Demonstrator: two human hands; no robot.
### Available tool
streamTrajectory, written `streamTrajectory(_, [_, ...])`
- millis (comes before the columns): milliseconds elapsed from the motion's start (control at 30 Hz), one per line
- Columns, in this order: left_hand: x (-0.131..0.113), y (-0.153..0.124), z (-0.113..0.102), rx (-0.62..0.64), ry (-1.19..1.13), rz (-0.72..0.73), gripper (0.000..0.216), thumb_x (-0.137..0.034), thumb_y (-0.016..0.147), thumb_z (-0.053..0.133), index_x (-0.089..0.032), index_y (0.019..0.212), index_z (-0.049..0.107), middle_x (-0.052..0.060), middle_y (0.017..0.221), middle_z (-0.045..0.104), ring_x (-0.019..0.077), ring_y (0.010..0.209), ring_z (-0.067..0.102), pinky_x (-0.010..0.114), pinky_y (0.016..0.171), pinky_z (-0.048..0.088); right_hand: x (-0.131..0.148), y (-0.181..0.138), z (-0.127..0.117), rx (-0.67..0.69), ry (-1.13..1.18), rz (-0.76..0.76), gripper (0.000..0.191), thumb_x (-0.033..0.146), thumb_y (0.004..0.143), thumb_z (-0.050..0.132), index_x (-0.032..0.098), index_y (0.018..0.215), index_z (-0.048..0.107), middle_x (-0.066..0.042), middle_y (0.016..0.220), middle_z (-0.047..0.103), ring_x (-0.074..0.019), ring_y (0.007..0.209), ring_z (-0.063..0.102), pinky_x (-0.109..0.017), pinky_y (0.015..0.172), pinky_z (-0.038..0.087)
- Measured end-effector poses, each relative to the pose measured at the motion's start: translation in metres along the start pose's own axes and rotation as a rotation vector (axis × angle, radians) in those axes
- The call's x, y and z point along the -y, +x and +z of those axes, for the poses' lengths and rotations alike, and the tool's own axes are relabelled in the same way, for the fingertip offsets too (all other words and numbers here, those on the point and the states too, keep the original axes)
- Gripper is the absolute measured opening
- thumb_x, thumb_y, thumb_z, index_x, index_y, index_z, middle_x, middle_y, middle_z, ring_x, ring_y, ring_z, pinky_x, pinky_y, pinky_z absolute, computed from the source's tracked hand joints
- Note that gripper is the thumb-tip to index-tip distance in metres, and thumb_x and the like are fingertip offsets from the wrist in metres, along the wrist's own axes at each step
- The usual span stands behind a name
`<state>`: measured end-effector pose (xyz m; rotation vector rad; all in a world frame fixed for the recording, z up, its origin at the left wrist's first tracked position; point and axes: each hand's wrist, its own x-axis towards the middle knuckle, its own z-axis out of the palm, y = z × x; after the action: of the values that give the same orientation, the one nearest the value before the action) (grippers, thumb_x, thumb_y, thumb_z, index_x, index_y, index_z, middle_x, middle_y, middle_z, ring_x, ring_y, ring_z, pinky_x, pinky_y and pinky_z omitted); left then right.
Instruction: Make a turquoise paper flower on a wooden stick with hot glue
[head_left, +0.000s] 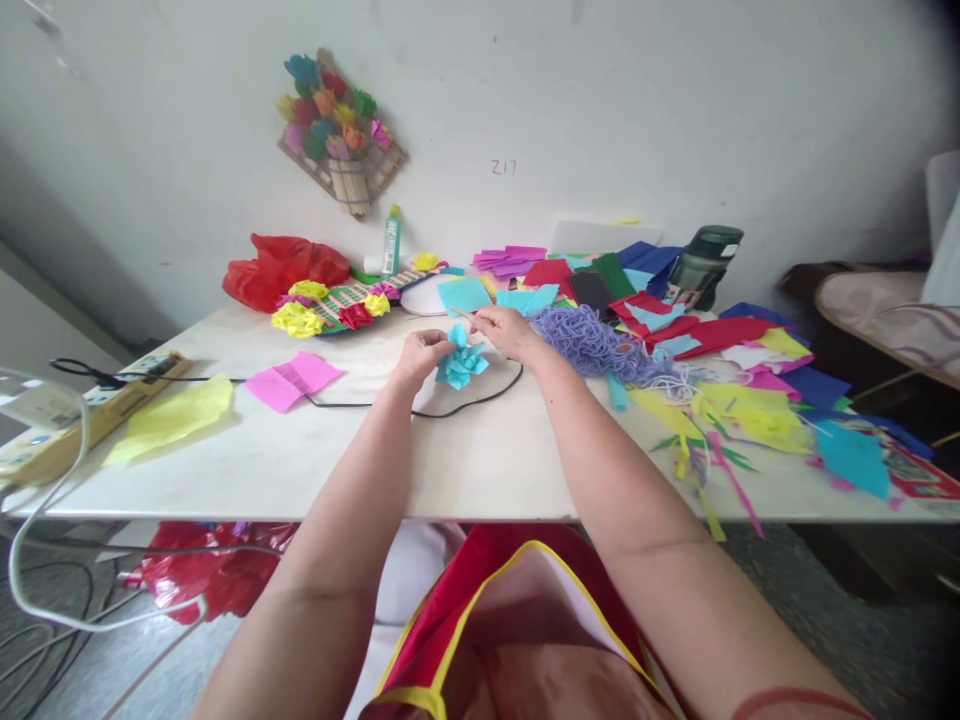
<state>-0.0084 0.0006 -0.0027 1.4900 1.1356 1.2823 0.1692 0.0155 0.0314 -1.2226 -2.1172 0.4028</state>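
Note:
Near the middle of the table, a light-blue crepe paper flower point(463, 368) is pinched at its left edge by my left hand point(424, 354). My right hand point(504, 328) is just to the right and a little farther back, its fingers closed on a thin tan stick point(462, 314) whose tip points left. Behind the hands lie light-blue paper pieces point(463, 296). A black cord point(480, 405) runs across the tabletop below the flower. Purple yarn point(589, 338) is heaped beside my right wrist.
At the left are a power strip point(90, 415), a yellow sheet point(176, 418) and a pink sheet point(292, 380). Finished paper flowers point(298, 318) lie by a red plastic bag point(285, 270). A glue bottle point(391, 242) and dark bottle point(703, 265) stand behind. Coloured scraps point(750, 415) cover the right.

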Motion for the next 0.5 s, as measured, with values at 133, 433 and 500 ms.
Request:
streamTrajectory(133, [0.0011, 0.0002, -0.0005, 0.019, 0.024, -0.003, 0.021, -0.032, 0.052, 0.067, -0.017, 0.05, 0.052, -0.003, 0.047, 0.045, 0.0089, 0.049, 0.039, 0.024, 0.048, 0.028, -0.0026, -0.0033, -0.0023, 0.043, 0.121, -0.026, 0.035, 0.039, 0.093, 0.045, 0.014, 0.077, 0.064, 0.002, 0.059, 0.052, -0.0128, 0.063, 0.045, -0.026, 0.064, 0.032])
streamTrajectory(433, [-0.0013, -0.0014, 0.0007, 0.018, 0.016, -0.007, 0.019, -0.032, 0.051, 0.068, -0.016, 0.053, 0.059, -0.001, 0.051, 0.052, 0.0108, 0.051, 0.045, 0.024, 0.05, 0.034, -0.0043, -0.0032, 0.0006, 0.19, 0.356, -0.037, 0.028, 0.036, 0.09, 0.051, 0.014, 0.095, 0.068, 0.008, 0.052, 0.045, -0.0099, 0.055, 0.045, -0.024, 0.062, 0.038])
streamTrajectory(500, [-0.0025, -0.0023, 0.0012, 0.025, 0.008, -0.005, 0.018, -0.031, 0.052, 0.068, -0.016, 0.055, 0.061, -0.001, 0.052, 0.054, 0.0112, 0.051, 0.046, 0.024, 0.05, 0.036, -0.0069, -0.0018, 0.003, 0.188, 0.342, -0.06, 0.027, 0.037, 0.09, 0.052, 0.015, 0.086, 0.068, 0.008, 0.052, 0.044, -0.0095, 0.055, 0.045, -0.024, 0.062, 0.039])
